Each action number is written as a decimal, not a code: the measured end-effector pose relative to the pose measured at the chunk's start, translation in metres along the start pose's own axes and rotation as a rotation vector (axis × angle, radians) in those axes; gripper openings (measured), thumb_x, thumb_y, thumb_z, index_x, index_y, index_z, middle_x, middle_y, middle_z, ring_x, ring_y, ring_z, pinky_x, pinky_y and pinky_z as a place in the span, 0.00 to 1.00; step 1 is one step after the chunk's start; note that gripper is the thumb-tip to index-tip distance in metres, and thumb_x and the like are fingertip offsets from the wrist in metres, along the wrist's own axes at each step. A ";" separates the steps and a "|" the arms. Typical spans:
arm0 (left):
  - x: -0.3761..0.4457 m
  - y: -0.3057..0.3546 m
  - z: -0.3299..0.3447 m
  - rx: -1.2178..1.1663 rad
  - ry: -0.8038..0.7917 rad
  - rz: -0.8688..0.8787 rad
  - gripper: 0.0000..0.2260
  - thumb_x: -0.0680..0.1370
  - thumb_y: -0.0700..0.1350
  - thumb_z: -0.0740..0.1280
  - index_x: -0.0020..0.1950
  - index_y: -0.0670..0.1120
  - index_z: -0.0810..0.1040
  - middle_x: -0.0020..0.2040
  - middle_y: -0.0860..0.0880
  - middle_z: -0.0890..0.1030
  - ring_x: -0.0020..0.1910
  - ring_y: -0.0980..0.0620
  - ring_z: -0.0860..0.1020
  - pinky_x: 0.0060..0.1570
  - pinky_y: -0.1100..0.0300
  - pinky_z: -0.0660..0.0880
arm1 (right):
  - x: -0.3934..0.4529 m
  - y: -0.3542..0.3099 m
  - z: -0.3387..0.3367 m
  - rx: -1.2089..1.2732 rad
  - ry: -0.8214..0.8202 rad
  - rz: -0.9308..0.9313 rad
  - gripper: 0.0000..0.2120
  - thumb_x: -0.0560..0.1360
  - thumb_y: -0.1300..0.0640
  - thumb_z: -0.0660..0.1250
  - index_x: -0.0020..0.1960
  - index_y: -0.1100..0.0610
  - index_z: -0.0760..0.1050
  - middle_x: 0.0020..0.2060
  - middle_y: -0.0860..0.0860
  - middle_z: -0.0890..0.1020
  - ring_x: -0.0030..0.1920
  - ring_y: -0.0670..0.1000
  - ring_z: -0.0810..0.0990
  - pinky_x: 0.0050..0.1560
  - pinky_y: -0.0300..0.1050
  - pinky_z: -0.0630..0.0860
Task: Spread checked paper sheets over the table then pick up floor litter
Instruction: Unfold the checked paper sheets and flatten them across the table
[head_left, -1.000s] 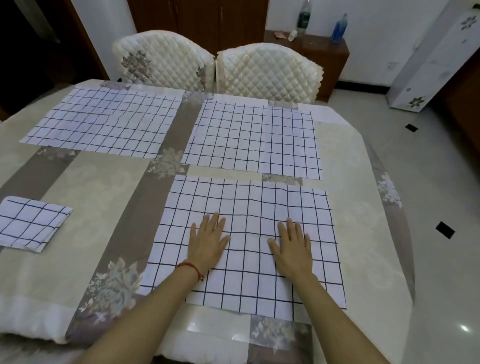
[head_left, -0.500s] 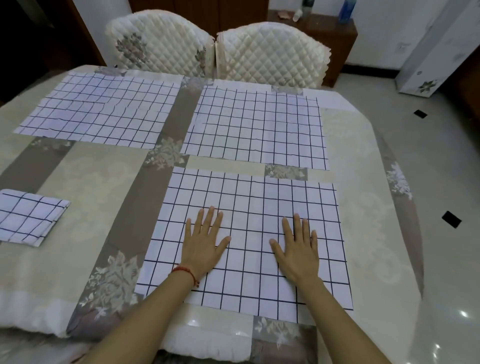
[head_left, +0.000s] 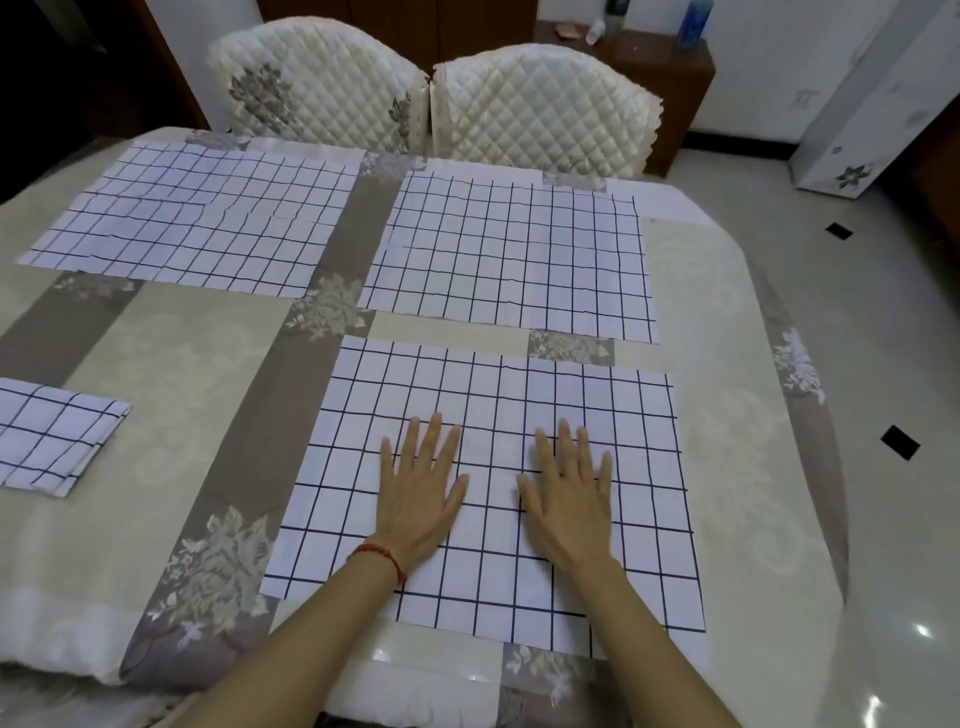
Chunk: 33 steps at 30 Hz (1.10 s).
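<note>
Three white checked paper sheets lie spread flat on the table (head_left: 171, 374): one at the far left (head_left: 197, 218), one at the far middle (head_left: 514, 254), and the near sheet (head_left: 498, 400) in front of me. My left hand (head_left: 418, 493) and my right hand (head_left: 569, 499) both press flat on the near sheet, fingers straight and spread, side by side. A folded checked sheet (head_left: 49, 436) sits at the table's left edge.
Two quilted white chairs (head_left: 540, 109) stand at the table's far side. A brown cabinet (head_left: 660, 67) with bottles is behind them. A white appliance (head_left: 872, 104) stands at the far right. Small dark pieces (head_left: 900, 441) lie on the glossy floor to the right.
Both hands stay flat on the near sheet and have drawn a little closer together. The view has tilted slightly downward toward the table.
</note>
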<state>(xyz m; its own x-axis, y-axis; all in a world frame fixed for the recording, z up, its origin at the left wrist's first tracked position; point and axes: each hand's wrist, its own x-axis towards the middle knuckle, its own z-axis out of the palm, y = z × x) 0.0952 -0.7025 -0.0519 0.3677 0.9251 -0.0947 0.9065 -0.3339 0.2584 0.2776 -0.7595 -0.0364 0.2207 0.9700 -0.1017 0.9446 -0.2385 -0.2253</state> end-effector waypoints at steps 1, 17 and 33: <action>0.004 0.008 0.002 -0.009 0.001 0.018 0.25 0.77 0.60 0.39 0.71 0.58 0.34 0.74 0.55 0.35 0.74 0.50 0.34 0.71 0.46 0.32 | 0.005 -0.009 0.001 0.007 -0.003 -0.037 0.28 0.79 0.42 0.46 0.74 0.46 0.38 0.74 0.46 0.36 0.71 0.47 0.29 0.70 0.51 0.25; 0.005 0.024 0.018 0.032 -0.038 0.017 0.29 0.72 0.66 0.31 0.70 0.58 0.31 0.73 0.55 0.33 0.72 0.50 0.31 0.69 0.47 0.26 | 0.004 -0.011 0.018 0.024 -0.072 -0.033 0.27 0.79 0.42 0.44 0.73 0.44 0.36 0.72 0.43 0.34 0.72 0.46 0.31 0.73 0.51 0.31; 0.006 0.021 0.021 0.074 -0.030 0.047 0.27 0.77 0.62 0.41 0.70 0.57 0.30 0.73 0.55 0.32 0.72 0.49 0.30 0.68 0.48 0.24 | -0.007 0.050 0.000 0.061 0.015 0.351 0.28 0.79 0.41 0.44 0.76 0.48 0.43 0.77 0.50 0.43 0.76 0.50 0.38 0.74 0.56 0.34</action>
<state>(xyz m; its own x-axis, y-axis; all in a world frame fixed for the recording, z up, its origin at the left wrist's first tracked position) 0.1205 -0.7081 -0.0675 0.4155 0.9026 -0.1129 0.9005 -0.3906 0.1913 0.3229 -0.7783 -0.0471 0.5333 0.8289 -0.1687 0.7945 -0.5593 -0.2364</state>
